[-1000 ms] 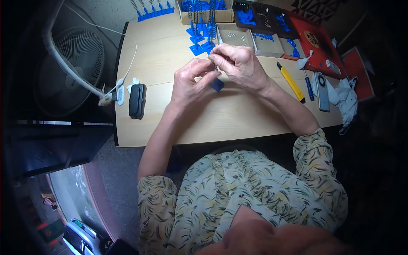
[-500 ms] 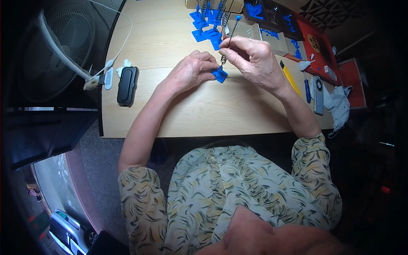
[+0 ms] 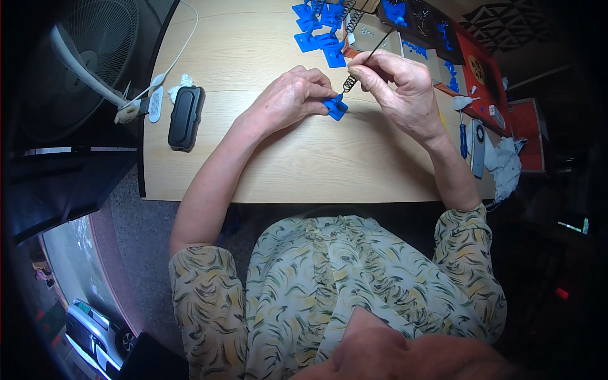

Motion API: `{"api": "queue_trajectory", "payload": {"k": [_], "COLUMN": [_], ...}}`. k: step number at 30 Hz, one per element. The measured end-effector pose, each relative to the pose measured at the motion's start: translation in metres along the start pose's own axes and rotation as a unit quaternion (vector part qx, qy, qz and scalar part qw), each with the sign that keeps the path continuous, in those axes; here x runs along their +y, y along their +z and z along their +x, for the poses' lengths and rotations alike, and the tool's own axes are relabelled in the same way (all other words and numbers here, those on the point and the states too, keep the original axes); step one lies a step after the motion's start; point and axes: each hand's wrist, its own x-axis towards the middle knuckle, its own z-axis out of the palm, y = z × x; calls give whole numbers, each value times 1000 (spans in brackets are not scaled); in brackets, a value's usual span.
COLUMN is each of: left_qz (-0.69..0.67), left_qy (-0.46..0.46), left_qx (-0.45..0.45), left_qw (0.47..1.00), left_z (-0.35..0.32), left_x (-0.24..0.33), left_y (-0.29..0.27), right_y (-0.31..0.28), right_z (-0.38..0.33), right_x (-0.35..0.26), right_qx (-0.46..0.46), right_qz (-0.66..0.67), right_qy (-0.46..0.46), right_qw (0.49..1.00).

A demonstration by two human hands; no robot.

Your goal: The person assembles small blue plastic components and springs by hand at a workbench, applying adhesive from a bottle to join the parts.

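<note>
A small blue plastic base (image 3: 337,110) stands low on the table, its near edge pinched between the thumb and fingers of my left hand (image 3: 291,101). From its top a dark coiled spring (image 3: 349,83) rises, tilted up to the right. My right hand (image 3: 405,82) is closed in a pinch on the dark wire (image 3: 380,44) above the coil. At the wire's upper end sits a small blue tip (image 3: 400,21). Beyond my hands stand several similar blue bases (image 3: 306,42) with springs upright on them.
Open boxes with blue parts and small metal pieces stand at the back right, beside a red tray (image 3: 486,95). A blue screwdriver (image 3: 463,140), a grey phone-like device (image 3: 478,152) and crumpled white cloth (image 3: 505,168) lie right. Left are a black case (image 3: 187,119) and a fan (image 3: 95,57).
My right hand has moved right, and the spring and wire now lean further right. The left hand keeps its hold on the blue base. The whole view has shifted slightly.
</note>
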Motion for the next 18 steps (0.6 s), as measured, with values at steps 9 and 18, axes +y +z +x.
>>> {"api": "queue_trajectory", "payload": {"k": [9,18], "left_qz": [0,24], "left_qy": [-16,37], "left_qx": [-13,-19], "left_qw": [1000,999], "left_z": [0,4], "left_x": [0,1], "left_y": [-3,-8], "right_y": [-43,-42], "right_z": [-36,-132], "right_x": [28,38], "right_qx": [-139,-226], "right_qz": [21,-17], "right_qy": [-73,6], "right_qw": [987,974]}}
